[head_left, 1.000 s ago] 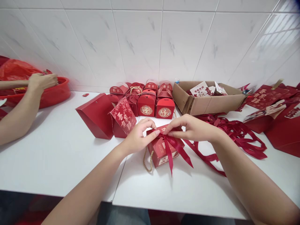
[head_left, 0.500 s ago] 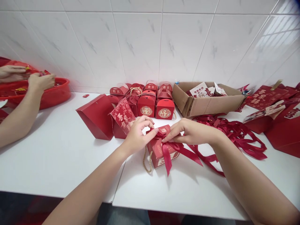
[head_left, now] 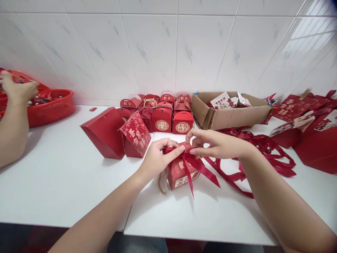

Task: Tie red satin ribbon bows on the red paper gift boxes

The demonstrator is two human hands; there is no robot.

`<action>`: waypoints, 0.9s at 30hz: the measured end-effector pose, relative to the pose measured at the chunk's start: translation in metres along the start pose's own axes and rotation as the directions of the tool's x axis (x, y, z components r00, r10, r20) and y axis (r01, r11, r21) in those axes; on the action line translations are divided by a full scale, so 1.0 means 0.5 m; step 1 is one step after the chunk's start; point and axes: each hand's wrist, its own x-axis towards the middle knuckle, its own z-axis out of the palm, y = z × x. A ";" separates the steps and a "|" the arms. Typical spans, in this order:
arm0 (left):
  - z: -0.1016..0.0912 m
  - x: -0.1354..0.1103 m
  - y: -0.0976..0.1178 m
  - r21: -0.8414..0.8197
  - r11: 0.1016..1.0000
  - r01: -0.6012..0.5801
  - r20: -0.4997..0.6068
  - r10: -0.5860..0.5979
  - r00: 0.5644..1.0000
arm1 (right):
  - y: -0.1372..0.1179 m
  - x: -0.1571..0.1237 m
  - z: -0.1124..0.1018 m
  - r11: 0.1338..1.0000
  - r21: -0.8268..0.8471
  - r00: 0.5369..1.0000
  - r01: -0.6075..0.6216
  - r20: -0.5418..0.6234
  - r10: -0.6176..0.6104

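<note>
A small red gift box [head_left: 176, 171] with gold lettering stands on the white table in front of me. A dark red satin ribbon [head_left: 189, 173] is tied in a bow on its top, two tails hanging over the front and right. My left hand [head_left: 162, 154] pinches the bow's left side, thumb near the knot. With thumb and fingers my right hand [head_left: 210, 143] grips the ribbon on the right of the knot. A twisted rope handle [head_left: 163, 182] dangles at the box's left side.
Several red gift boxes [head_left: 162, 119] stand in rows by the tiled wall. Two red paper bags [head_left: 104, 135] are left of them. A cardboard box [head_left: 237, 116] holds printed cards. Loose ribbons [head_left: 271, 153] lie right. Another person's hand [head_left: 19, 89] reaches over a red basin [head_left: 52, 110].
My right hand has shifted its fingers up around the knot, and the ribbon tails hang differently. The other person's hand has moved left over the basin. The view has turned slightly right.
</note>
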 end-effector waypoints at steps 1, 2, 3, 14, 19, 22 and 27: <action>0.004 0.000 -0.001 -0.037 0.999 0.016 -0.013 -0.016 1.000 | 0.001 0.001 0.001 1.000 -0.008 1.000 0.002 -0.001 -0.002; 0.008 0.000 -0.002 -0.072 0.997 0.028 -0.023 -0.030 0.999 | 0.001 0.002 0.002 1.000 -0.019 1.000 0.004 -0.002 -0.004; 0.012 0.001 -0.003 -0.097 0.994 0.040 -0.032 -0.044 0.999 | 0.001 0.004 0.003 1.000 -0.030 1.000 0.007 -0.006 -0.007; 0.018 0.001 0.003 -0.138 0.985 0.104 0.000 -0.105 0.994 | 0.017 0.013 0.004 0.980 -0.198 0.989 0.025 -0.139 -0.053; 0.018 0.002 0.002 -0.089 0.991 0.104 0.019 -0.102 0.995 | 0.023 0.016 0.001 0.956 -0.288 0.980 0.057 -0.166 -0.108; 0.018 0.003 0.003 -0.020 0.995 0.100 0.030 -0.099 0.995 | 0.025 0.019 0.000 0.941 -0.331 0.976 0.074 -0.170 -0.137; 0.018 0.004 0.002 0.072 0.996 0.048 0.024 -0.050 0.998 | 0.024 0.014 -0.008 0.939 -0.334 0.973 0.076 -0.180 -0.143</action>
